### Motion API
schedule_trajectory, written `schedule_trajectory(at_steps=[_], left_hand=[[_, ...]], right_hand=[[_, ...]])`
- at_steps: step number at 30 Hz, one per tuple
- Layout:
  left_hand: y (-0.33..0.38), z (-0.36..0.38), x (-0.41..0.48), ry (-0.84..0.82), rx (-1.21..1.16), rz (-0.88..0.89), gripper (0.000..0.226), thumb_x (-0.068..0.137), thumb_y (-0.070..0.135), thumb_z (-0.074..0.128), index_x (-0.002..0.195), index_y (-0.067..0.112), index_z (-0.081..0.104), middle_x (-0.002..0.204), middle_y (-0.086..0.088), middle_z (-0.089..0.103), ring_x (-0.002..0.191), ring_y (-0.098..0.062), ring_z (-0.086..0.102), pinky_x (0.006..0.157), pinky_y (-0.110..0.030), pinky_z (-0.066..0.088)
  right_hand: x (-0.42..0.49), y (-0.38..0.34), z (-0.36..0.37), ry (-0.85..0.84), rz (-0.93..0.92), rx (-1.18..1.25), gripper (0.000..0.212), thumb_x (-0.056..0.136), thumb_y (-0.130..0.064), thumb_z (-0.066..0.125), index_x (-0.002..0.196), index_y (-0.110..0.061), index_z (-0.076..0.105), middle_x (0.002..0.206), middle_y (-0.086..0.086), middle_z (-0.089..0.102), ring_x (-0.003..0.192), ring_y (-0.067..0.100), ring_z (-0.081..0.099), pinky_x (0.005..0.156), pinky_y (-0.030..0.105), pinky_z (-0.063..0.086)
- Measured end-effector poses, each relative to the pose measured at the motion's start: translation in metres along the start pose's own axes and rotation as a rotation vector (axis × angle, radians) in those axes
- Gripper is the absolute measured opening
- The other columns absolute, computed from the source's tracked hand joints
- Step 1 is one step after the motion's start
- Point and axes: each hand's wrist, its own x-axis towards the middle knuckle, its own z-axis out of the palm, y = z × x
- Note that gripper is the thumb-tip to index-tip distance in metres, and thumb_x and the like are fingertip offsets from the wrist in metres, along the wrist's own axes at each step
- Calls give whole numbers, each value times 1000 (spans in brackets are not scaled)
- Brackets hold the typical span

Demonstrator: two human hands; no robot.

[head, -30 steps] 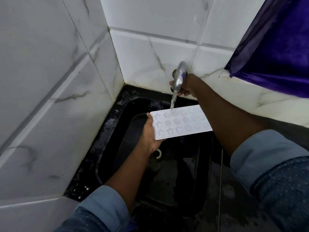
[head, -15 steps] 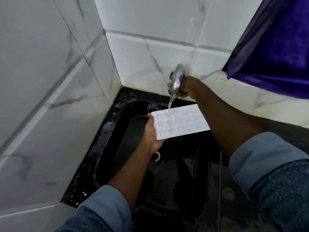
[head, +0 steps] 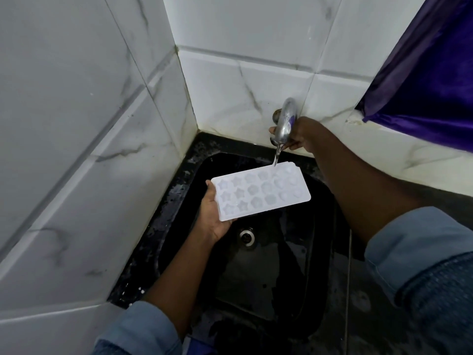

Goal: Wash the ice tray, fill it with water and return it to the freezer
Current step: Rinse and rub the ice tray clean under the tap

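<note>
Under the tap (head: 286, 121): ice tray (head: 261, 193), far edge in stream (head: 277, 155).
Left hand (head: 212, 213): gripping tray's near end.
Right hand (head: 300, 134): curled round tap.

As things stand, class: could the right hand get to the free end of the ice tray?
Probably yes. The right hand grips the tap just above the ice tray, whose right end is free; only the water stream lies between. The left hand holds the other end.
</note>
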Motion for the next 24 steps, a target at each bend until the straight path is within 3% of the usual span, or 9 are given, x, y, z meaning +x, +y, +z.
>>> schedule_trajectory(at_steps=[5, 15, 20, 24], left_hand=[[9, -19, -12, 21, 0, 27, 85, 102, 74, 31, 155, 10, 48, 150, -21, 59, 141, -42, 54, 118, -64, 38], [23, -34, -34, 42, -36, 76, 79, 107, 68, 30, 154, 8, 49, 146, -21, 62, 129, -38, 64, 89, -52, 63], [21, -31, -37, 24, -52, 94, 75, 108, 65, 29, 151, 8, 52, 141, -20, 67, 117, -35, 72, 82, -50, 64], [19, -28, -36, 21, -28, 86, 78, 106, 68, 29, 153, 9, 51, 143, -20, 65, 121, -36, 70, 85, -51, 64]], right_hand=[[-10, -2, -4, -12, -18, 21, 17, 107, -22, 56, 114, -8, 61, 44, -10, 63, 38, 0, 61, 60, 22, 44], [-12, 0, -4, -40, -8, 76, 14, 107, -21, 56, 115, -9, 61, 45, -10, 64, 38, 0, 61, 60, 21, 42], [-9, 3, -3, -42, -20, 107, 16, 108, -24, 55, 115, -10, 60, 47, -11, 65, 39, 0, 62, 64, 23, 42], [-5, 5, -2, -39, -33, 119, 20, 107, -26, 57, 119, -10, 61, 48, -12, 66, 40, 0, 62, 64, 24, 43]])
